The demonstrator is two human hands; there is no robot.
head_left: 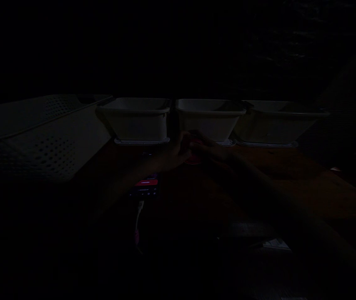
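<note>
The view is very dark. Near the middle of the wooden table (290, 166), both hands meet around a small red round object (194, 157), whose kind I cannot make out. My left hand (178, 154) wraps its left side with bent fingers. From the right, my right hand (211, 149) grips it, thumb laid across its top. Under my left forearm lies a phone (145, 189) with a lit screen, partly covered by the arm. A pale charging cable (138, 212) is plugged into its near end.
Three pale tubs stand in a row behind the hands: a left tub (140, 123), a middle tub (211, 121) and a right tub (274, 125), each on a lid or tray. A large perforated basket (87, 137) takes up the left side. Everything beyond is dark.
</note>
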